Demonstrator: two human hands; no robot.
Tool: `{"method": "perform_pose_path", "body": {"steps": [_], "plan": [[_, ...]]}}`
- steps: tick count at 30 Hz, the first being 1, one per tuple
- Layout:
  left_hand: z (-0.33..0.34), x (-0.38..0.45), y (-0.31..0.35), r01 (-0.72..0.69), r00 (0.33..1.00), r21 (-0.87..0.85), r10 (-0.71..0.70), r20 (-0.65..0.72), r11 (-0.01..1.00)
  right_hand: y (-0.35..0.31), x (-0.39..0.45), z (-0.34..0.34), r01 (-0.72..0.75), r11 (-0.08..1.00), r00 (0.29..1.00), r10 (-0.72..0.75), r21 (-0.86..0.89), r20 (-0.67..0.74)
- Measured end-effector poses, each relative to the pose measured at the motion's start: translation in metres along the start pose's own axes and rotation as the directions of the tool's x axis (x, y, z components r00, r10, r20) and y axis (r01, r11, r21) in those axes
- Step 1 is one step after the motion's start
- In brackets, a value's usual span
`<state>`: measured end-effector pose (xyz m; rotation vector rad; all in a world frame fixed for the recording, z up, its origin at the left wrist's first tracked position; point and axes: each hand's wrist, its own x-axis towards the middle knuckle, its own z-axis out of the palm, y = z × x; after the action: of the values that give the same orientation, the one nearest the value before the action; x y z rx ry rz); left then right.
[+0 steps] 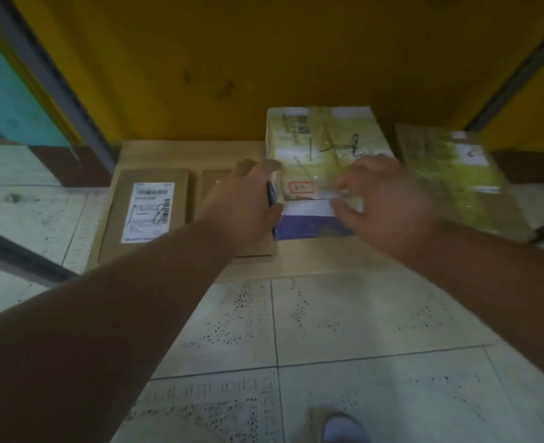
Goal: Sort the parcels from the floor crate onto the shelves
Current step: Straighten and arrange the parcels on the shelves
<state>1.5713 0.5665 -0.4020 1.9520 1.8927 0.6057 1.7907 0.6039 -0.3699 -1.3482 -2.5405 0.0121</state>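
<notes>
A box wrapped in yellowish tape [325,139], purple on its near side and marked by hand on top, stands on the low cardboard-lined shelf [312,260]. My left hand [241,199] grips the box's left edge, thumb near the top. My right hand [389,199] curls over its front right corner, fingers on top and thumb on the near face. Both hands are blurred by motion. No crate is in view.
A flat brown parcel with a white label [149,212] lies at the left, and a second brown parcel [213,183] sits partly under my left wrist. A plastic-wrapped parcel [456,174] lies to the right. A grey shelf post [50,75] slants at left. My foot [341,426] is on the tiled floor.
</notes>
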Motion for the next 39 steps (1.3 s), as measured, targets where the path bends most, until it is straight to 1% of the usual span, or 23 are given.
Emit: {"method": "perform_pose_path", "body": {"steps": [1, 2, 3, 5, 6, 7, 8, 10, 13, 16, 18, 22, 26, 30, 34, 36, 39], "plan": [[0.003, 0.008, 0.008, -0.012, 1.000, -0.023, 0.012, 0.027, 1.000, 0.020, 0.000, -0.004, -0.051, 0.999, 0.998, 0.051, -0.002, -0.047], [0.007, 0.015, 0.013, -0.018, 0.998, -0.040, 0.020, 0.055, 0.999, 0.036, 0.001, -0.008, -0.113, 0.993, 0.992, 0.112, -0.014, -0.061], [0.011, 0.020, 0.016, -0.006, 0.997, -0.047, 0.009, 0.073, 0.999, 0.052, 0.001, -0.006, -0.174, 0.984, 0.984, 0.172, -0.040, -0.037], [0.016, 0.026, 0.017, 0.035, 0.997, -0.027, -0.033, 0.065, 0.999, 0.073, 0.000, 0.002, -0.276, 0.955, 0.956, 0.284, -0.107, 0.069], [0.018, 0.028, 0.017, 0.048, 0.998, -0.019, -0.047, 0.048, 0.999, 0.078, -0.002, 0.006, -0.329, 0.939, 0.931, 0.341, -0.103, 0.128], [0.019, 0.029, 0.017, 0.060, 0.998, -0.032, -0.059, 0.032, 0.998, 0.080, -0.005, 0.010, -0.377, 0.925, 0.908, 0.381, -0.052, 0.174], [0.020, 0.028, 0.017, 0.072, 0.997, -0.059, -0.071, 0.022, 0.996, 0.081, -0.009, 0.015, -0.405, 0.914, 0.898, 0.396, 0.007, 0.193], [0.022, 0.025, 0.018, 0.094, 0.996, -0.119, -0.093, 0.017, 0.988, 0.083, -0.013, 0.021, -0.417, 0.906, 0.900, 0.403, 0.067, 0.164], [0.028, 0.019, 0.018, 0.081, 0.997, -0.117, -0.080, 0.016, 0.990, 0.085, -0.015, 0.016, -0.438, 0.894, 0.896, 0.427, 0.088, 0.122], [0.031, 0.015, 0.021, 0.086, 0.996, -0.125, -0.083, 0.021, 0.988, 0.086, -0.025, 0.009, -0.475, 0.875, 0.875, 0.459, 0.094, 0.151], [0.031, 0.012, 0.023, 0.087, 0.996, -0.126, -0.085, 0.025, 0.988, 0.084, -0.033, 0.006, -0.471, 0.875, 0.878, 0.452, 0.111, 0.159], [0.032, 0.009, 0.025, 0.091, 0.995, -0.132, -0.087, 0.038, 0.987, 0.085, -0.041, 0.004, -0.433, 0.897, 0.897, 0.420, 0.091, 0.139], [0.029, 0.009, 0.029, 0.124, 0.991, -0.117, -0.117, 0.069, 0.985, 0.087, -0.045, 0.007, -0.418, 0.902, 0.905, 0.403, 0.109, 0.138], [0.028, 0.008, 0.034, 0.132, 0.989, -0.106, -0.125, 0.075, 0.986, 0.087, -0.045, 0.004, -0.418, 0.896, 0.905, 0.396, 0.150, 0.156], [0.024, 0.008, 0.040, 0.137, 0.989, -0.106, -0.129, 0.077, 0.985, 0.090, -0.048, 0.003, -0.404, 0.903, 0.910, 0.380, 0.150, 0.166], [0.023, 0.007, 0.043, 0.116, 0.991, -0.067, -0.111, 0.072, 0.991, 0.091, -0.048, 0.000, -0.384, 0.911, 0.917, 0.357, 0.153, 0.178], [0.022, 0.003, 0.054, 0.068, 0.997, 0.068, -0.071, 0.035, 0.995, 0.098, -0.052, -0.005, -0.338, 0.925, 0.932, 0.303, 0.175, 0.200]]}}
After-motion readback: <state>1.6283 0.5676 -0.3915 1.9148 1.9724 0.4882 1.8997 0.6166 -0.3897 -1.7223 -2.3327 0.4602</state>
